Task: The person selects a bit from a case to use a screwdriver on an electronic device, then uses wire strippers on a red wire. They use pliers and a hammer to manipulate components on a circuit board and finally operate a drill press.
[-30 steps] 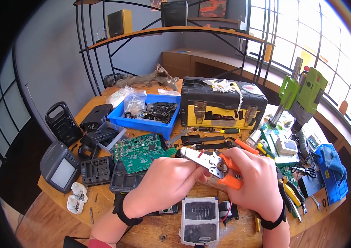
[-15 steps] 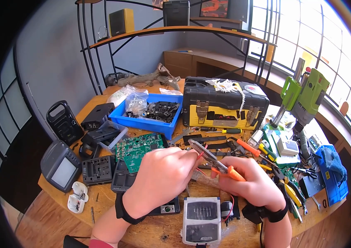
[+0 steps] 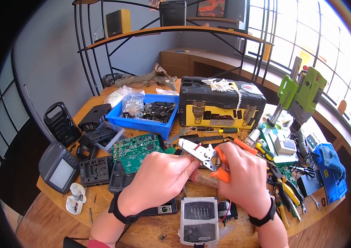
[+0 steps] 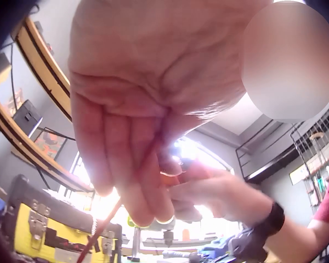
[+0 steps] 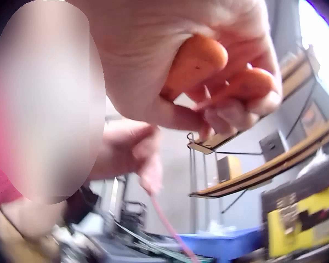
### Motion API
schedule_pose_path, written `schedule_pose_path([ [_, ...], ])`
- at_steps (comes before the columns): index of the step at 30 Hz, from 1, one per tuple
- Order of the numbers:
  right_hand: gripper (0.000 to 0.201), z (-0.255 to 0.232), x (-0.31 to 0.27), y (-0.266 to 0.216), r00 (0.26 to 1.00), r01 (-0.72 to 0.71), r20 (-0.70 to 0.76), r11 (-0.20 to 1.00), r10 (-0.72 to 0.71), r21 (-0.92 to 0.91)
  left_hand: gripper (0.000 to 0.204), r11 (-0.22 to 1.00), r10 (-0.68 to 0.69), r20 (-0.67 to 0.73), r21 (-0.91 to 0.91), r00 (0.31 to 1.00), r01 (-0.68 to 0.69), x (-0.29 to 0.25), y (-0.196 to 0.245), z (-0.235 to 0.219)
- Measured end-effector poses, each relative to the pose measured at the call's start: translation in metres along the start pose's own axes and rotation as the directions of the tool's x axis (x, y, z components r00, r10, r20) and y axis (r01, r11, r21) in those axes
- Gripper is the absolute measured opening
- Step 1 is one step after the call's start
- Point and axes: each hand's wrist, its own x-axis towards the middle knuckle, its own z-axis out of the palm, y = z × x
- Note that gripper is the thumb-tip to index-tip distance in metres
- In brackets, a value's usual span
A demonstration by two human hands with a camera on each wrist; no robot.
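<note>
My right hand (image 3: 243,173) grips a pair of wire strippers (image 3: 196,151) by its orange handles (image 5: 199,63). The flat silver head of the tool points up and left, over the middle of the table. Between thumb and fingers my left hand (image 3: 157,177) pinches a thin red wire (image 4: 100,233), right beside the tool's head. A short piece of red shows across the jaws in the head view. In the right wrist view the wire (image 5: 167,224) trails down from the left fingers; the left palm hides part of it in the left wrist view.
Below the hands lies a case of drill bits (image 3: 200,237). A green circuit board (image 3: 132,153) is left of them, with a blue bin (image 3: 142,126) and black-and-yellow toolbox (image 3: 221,97) behind. Pliers (image 3: 292,194) and a green drill press (image 3: 305,97) stand right.
The wire strippers turned edge-on half a second ago and now lie flat-side up again, with the right hand rolled back over the handles. My left hand keeps pinching the wire.
</note>
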Motion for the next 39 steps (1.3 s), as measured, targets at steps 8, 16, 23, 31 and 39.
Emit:
schedule_pose_path([
  [8, 0.021, -0.028, 0.009, 0.023, 0.472, -0.862, 0.881, 0.195, -0.028, 0.467, 0.021, 0.967, 0.011, 0.049, 0.255, 0.999, -0.023, 0.001, 0.01, -0.007],
  [16, 0.032, -0.012, 0.002, 0.017, 0.969, 0.005, 0.24, 0.982, -0.051, 0.187, 0.028, 1.0, 0.007, 0.184, -0.03, 0.983, -0.002, -0.002, 0.004, -0.016],
  [23, 0.028, -0.01, 0.003, 0.011, 0.907, -0.223, 0.415, 0.919, 0.073, 0.324, 0.026, 0.998, 0.007, 0.009, -0.061, 1.0, -0.006, 0.0, -0.002, -0.007],
  [31, 0.024, -0.016, 0.002, 0.016, 0.812, -0.468, 0.575, 0.698, 0.098, 0.542, 0.021, 0.987, 0.006, -0.156, -0.157, 0.988, -0.031, 0.004, -0.002, -0.004],
  [39, 0.021, -0.024, 0.005, 0.011, 0.726, -0.557, 0.687, 0.611, 0.03, 0.562, 0.017, 0.967, 0.062, -0.182, -0.231, 0.981, -0.104, 0.005, 0.007, -0.007],
])
